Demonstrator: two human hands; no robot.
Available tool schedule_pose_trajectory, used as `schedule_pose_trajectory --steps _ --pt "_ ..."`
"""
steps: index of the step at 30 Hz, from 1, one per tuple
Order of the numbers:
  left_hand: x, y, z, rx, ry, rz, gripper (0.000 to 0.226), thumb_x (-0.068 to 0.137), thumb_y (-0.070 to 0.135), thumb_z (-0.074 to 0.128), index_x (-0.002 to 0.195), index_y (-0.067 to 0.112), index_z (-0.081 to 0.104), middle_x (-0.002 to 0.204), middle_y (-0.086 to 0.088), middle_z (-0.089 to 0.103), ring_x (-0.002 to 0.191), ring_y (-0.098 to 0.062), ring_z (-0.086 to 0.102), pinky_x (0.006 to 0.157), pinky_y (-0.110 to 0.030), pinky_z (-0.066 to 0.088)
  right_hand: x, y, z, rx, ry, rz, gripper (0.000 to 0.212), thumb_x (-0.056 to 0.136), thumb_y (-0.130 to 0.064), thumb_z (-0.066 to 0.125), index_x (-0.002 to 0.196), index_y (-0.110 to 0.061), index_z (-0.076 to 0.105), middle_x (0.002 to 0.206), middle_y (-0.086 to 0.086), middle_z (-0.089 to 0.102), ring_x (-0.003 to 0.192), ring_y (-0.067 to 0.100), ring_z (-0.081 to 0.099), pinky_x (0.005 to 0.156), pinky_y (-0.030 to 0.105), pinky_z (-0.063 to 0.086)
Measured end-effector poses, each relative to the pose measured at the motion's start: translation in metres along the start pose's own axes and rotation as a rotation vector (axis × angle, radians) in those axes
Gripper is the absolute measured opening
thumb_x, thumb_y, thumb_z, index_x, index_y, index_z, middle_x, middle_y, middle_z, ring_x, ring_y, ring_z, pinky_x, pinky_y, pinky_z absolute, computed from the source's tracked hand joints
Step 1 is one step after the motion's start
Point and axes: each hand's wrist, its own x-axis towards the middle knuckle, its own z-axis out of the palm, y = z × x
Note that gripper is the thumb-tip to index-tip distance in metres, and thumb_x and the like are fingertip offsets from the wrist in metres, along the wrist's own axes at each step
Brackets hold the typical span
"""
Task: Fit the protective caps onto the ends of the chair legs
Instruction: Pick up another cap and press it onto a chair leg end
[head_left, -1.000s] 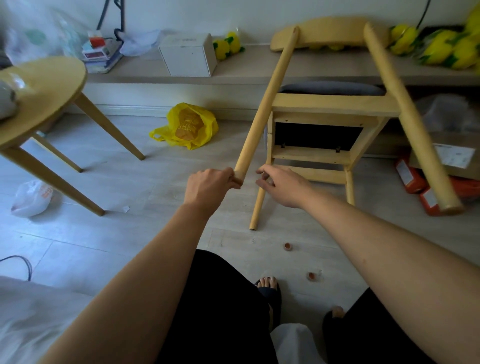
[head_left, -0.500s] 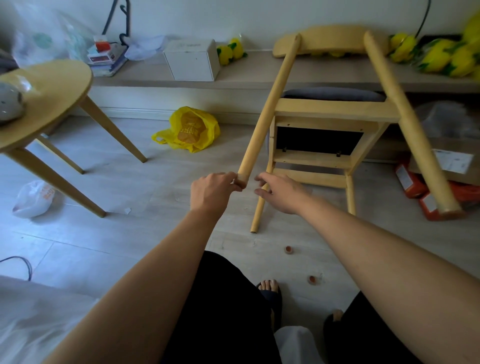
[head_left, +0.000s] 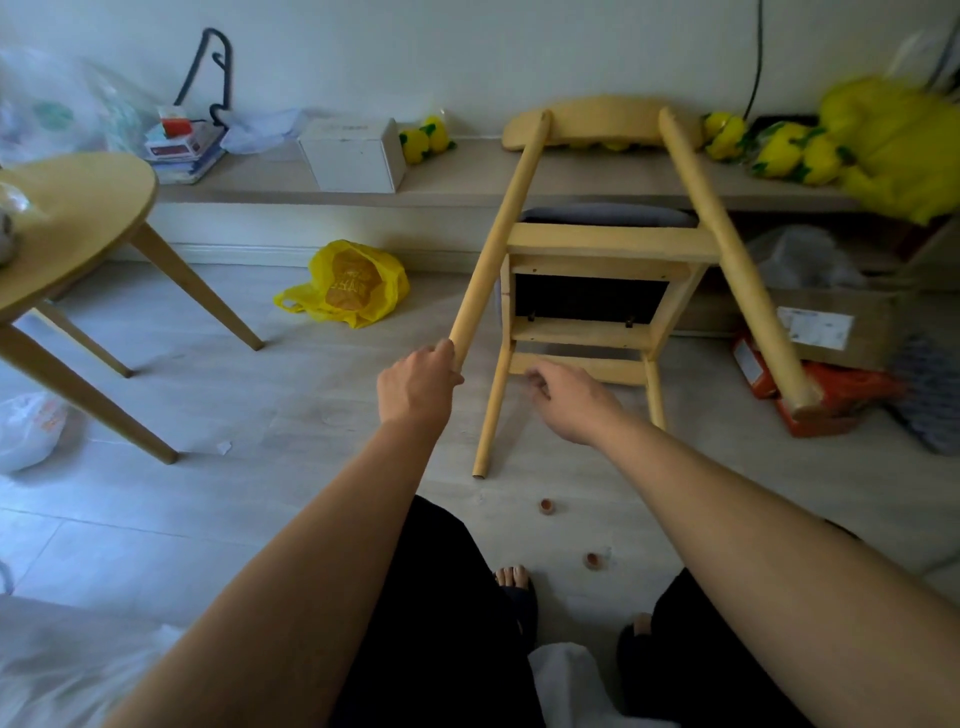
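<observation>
Head view only. Wooden chair (head_left: 608, 244) tipped over, its backrest resting on the low ledge (head_left: 457, 182) by the wall, four legs pointing toward the camera. Left hand (head_left: 415, 387) closed around the end of the near-left leg (head_left: 498, 234); fist covers the tip, so cannot tell if a cap is under it. Right hand (head_left: 569, 400) loose, fingers half curled, holding nothing visible, hovering just beside the lower-left leg (head_left: 493, 400), apart from the left hand. Near-right leg (head_left: 727, 249) ends at far right over the orange boxes (head_left: 831, 400); its tip looks darker, cap unclear. Two small brown caps on the floor: first cap (head_left: 546, 505) just below the lower-left leg's foot, second cap (head_left: 593, 559) nearer the person's toes (head_left: 511, 574).

Open floor left of the chair up to the round table (head_left: 78, 218) edge and its legs. Yellow bag (head_left: 348, 283) lies near the ledge base. Right side crowded with a cardboard box (head_left: 831, 327).
</observation>
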Motion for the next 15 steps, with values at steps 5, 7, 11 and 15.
schedule_pose_trajectory --steps 5,7,11,15 --pt "-0.012 0.034 -0.001 -0.078 0.072 0.273 0.024 0.093 0.029 0.069 0.115 0.02 0.067 0.115 -0.002 0.068 0.113 -0.028 0.06 0.088 -0.044 0.049 -0.023 0.026 -0.004 -0.024 0.026 0.055 0.029 0.104 -0.034 0.049 0.13 -0.025 0.057 0.127 0.002 0.065 0.112 0.025 0.061 0.09 0.046 0.054" --pt "-0.016 0.051 0.009 -0.16 -0.009 0.322 0.021 0.096 0.026 0.064 0.116 0.021 0.067 0.114 0.0 0.067 0.114 -0.025 0.06 0.088 -0.044 0.051 -0.028 0.04 -0.002 -0.034 0.04 0.065 0.031 0.104 -0.032 0.049 0.133 -0.022 0.056 0.13 0.003 0.064 0.115 0.026 0.06 0.091 0.043 0.053" --pt "-0.013 0.071 0.04 -0.212 -0.212 0.338 0.021 0.097 0.026 0.058 0.117 0.022 0.063 0.114 0.001 0.064 0.105 -0.023 0.061 0.077 -0.038 0.053 -0.03 0.07 0.002 -0.071 0.037 0.092 0.035 0.105 -0.03 0.046 0.137 -0.019 0.054 0.135 0.006 0.062 0.118 0.029 0.059 0.09 0.04 0.05" --pt "-0.006 0.083 0.079 -0.206 -0.336 0.325 0.023 0.098 0.025 0.057 0.12 0.023 0.061 0.12 0.0 0.063 0.104 -0.025 0.062 0.081 -0.039 0.053 -0.018 0.095 0.008 -0.117 -0.01 0.116 0.036 0.105 -0.031 0.046 0.139 -0.02 0.052 0.135 0.007 0.062 0.117 0.031 0.06 0.085 0.04 0.05"
